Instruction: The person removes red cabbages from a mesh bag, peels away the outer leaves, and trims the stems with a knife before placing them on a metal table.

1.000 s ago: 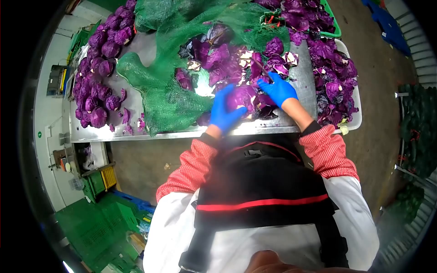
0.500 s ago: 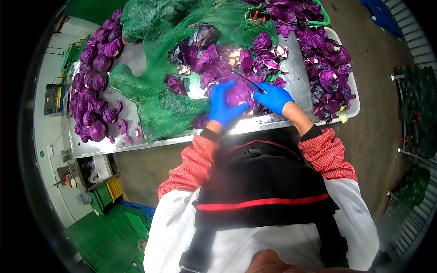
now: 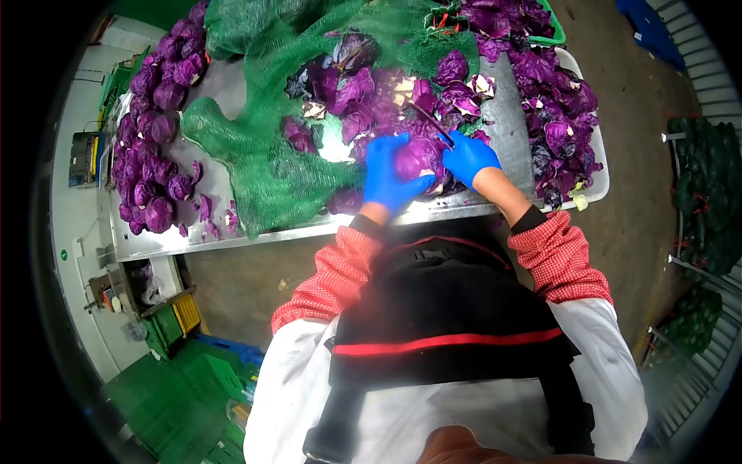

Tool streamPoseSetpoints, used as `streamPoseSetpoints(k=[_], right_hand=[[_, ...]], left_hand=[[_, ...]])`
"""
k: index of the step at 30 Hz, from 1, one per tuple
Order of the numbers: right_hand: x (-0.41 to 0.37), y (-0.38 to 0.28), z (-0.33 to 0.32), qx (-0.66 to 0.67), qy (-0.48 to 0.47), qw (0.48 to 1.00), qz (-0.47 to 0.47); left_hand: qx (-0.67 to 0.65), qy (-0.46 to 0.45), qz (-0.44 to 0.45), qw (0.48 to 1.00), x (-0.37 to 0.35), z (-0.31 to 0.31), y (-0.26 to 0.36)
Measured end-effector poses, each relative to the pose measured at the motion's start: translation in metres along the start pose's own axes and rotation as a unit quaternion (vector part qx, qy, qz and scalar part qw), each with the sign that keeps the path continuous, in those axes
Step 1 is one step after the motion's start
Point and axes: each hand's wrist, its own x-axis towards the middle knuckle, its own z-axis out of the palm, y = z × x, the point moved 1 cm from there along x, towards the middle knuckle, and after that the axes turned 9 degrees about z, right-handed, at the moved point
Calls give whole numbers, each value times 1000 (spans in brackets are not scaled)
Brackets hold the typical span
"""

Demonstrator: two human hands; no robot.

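My left hand [image 3: 390, 176], in a blue glove, is wrapped round the left side of a purple cabbage [image 3: 418, 158] near the table's front edge. My right hand [image 3: 469, 157], also gloved in blue, is closed on a knife [image 3: 430, 124] at the cabbage's right side. The dark blade points up and to the left across the top of the cabbage. Loose purple leaves [image 3: 355, 91] lie just beyond, partly on a green mesh net [image 3: 267, 170].
Trimmed cabbages [image 3: 158, 213] are piled along the left of the metal table [image 3: 220, 166]. A white tub [image 3: 605, 166] heaped with purple leaves stands at the right, with a green crate [image 3: 558, 31] behind it. Green crates [image 3: 166, 394] sit on the floor at lower left.
My left hand and the cabbage have shifted slightly to the right. The knife has tilted a little more steeply, and the view has moved slightly.
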Motion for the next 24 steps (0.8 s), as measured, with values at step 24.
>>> streamPoseSetpoints(k=[24], right_hand=[[1,14,-8,69,241,967,-47]], left_hand=[[-259,24,-340,904,-8,1,-70]])
